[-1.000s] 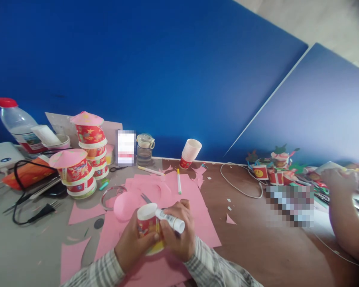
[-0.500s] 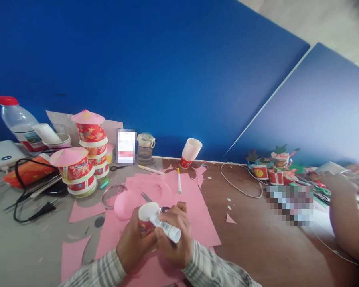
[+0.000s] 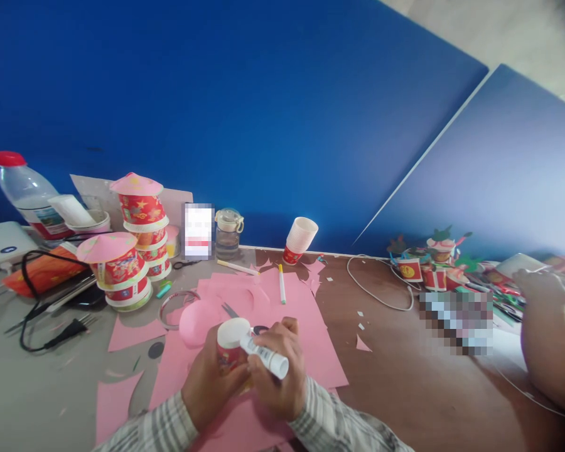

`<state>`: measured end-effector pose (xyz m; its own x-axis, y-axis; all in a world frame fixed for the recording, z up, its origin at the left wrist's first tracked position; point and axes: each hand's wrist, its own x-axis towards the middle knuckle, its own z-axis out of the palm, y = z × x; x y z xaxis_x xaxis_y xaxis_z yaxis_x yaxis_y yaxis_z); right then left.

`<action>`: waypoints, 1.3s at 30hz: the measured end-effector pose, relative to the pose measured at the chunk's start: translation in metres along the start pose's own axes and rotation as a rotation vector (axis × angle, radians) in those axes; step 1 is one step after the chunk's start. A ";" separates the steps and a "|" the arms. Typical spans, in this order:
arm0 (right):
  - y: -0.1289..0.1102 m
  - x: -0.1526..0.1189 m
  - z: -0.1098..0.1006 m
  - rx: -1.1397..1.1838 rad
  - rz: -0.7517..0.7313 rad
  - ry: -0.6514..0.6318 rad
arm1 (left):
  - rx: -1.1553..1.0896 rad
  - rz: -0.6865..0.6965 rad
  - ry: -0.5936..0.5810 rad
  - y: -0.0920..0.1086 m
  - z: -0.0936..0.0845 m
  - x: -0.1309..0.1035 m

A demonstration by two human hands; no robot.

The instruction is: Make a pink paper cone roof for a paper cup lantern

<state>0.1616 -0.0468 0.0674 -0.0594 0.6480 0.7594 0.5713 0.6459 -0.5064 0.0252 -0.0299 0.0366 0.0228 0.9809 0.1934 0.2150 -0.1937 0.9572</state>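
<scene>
My left hand [image 3: 213,386] is wrapped round a red patterned paper cup [image 3: 226,356], whose white round end faces up. A white glue stick [image 3: 270,359] is held in my right hand [image 3: 282,370], tilted, with its tip at the right edge of the cup's white end. Both hands are over pink paper sheets [image 3: 311,342]. Behind the cup lie a pink paper cone [image 3: 196,323] and a pair of scissors [image 3: 228,310], its handles partly hidden by my right hand.
Two stacked-cup towers with pink tops [image 3: 136,210] stand at left, near a black plug [image 3: 70,329], bottle [image 3: 31,194] and tape roll [image 3: 169,311]. White cups [image 3: 302,235] stand at the back. Another person's arm [image 3: 546,339] is at right, beside crafts [image 3: 435,263].
My right hand and the glue stick have shifted slightly right along the cup's edge. The other person's hand at the right has moved slightly. My left hand has barely moved.
</scene>
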 end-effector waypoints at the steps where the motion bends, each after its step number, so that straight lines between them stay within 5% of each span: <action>1: 0.001 0.001 -0.001 -0.005 0.023 0.002 | 0.006 -0.010 0.003 0.000 0.000 0.000; 8: -0.004 -0.005 0.005 0.017 -0.033 0.003 | 0.007 0.011 -0.003 0.000 -0.001 0.000; 13: 0.004 0.002 -0.001 0.035 0.085 0.021 | -0.070 0.003 -0.069 -0.001 -0.003 -0.001; 24: 0.021 0.014 0.004 0.784 0.733 0.029 | -0.603 -0.182 -0.411 0.007 -0.004 -0.004; 32: 0.047 0.022 0.011 0.905 0.829 0.105 | -0.598 -0.170 -0.429 0.017 -0.010 -0.004; 36: 0.038 0.027 -0.003 0.908 0.803 0.121 | -0.577 -0.176 -0.442 0.028 -0.013 -0.005; 39: 0.020 0.029 -0.018 0.776 0.678 0.009 | -0.496 -0.148 -0.428 0.030 -0.012 -0.004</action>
<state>0.1865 -0.0223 0.0870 0.0860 0.9723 0.2175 -0.2037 0.2308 -0.9514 0.0194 -0.0395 0.0673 0.4343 0.8995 0.0482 -0.2260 0.0570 0.9725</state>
